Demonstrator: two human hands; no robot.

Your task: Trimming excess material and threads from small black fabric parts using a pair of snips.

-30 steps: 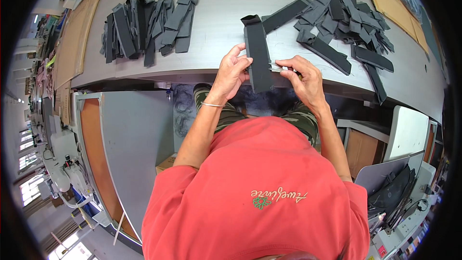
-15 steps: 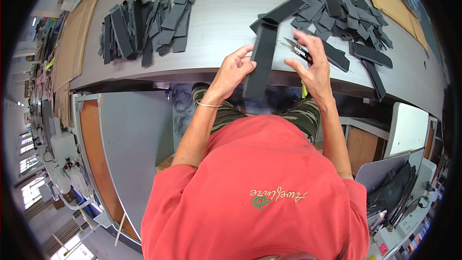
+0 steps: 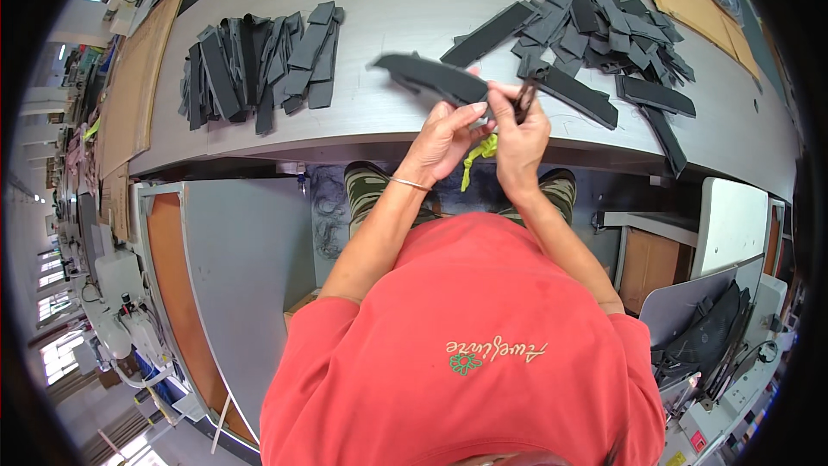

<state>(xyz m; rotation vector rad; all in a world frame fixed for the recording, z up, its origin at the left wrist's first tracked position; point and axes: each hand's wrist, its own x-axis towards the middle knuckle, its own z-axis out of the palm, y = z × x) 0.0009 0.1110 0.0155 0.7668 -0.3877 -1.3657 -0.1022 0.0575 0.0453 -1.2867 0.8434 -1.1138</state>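
In front of my chest, at the table's near edge, my left hand (image 3: 444, 136) grips a dark grey fabric strip (image 3: 431, 78). The strip points to the left and is blurred by motion. My right hand (image 3: 523, 140) touches my left at the strip's right end, thumb and fingers pinched together there. Within that same hand sits a pair of thread snips (image 3: 525, 97), blades pointing up and away from me. A yellow-green ribbon (image 3: 480, 154) dangles below the hands. Whether the right fingertips also grip the strip is hard to see.
A bundle of dark grey strips (image 3: 259, 69) lies at the left on the pale table (image 3: 388, 0). At the right is a looser heap of similar strips (image 3: 595, 26), some reaching toward the near edge. Cardboard sheets (image 3: 690, 4) edge the table, and a grey cabinet (image 3: 246, 242) stands below left.
The strip has swung from hanging toward me to pointing left. Both hands have come together at its end, and the right fingers have closed in around the snips.
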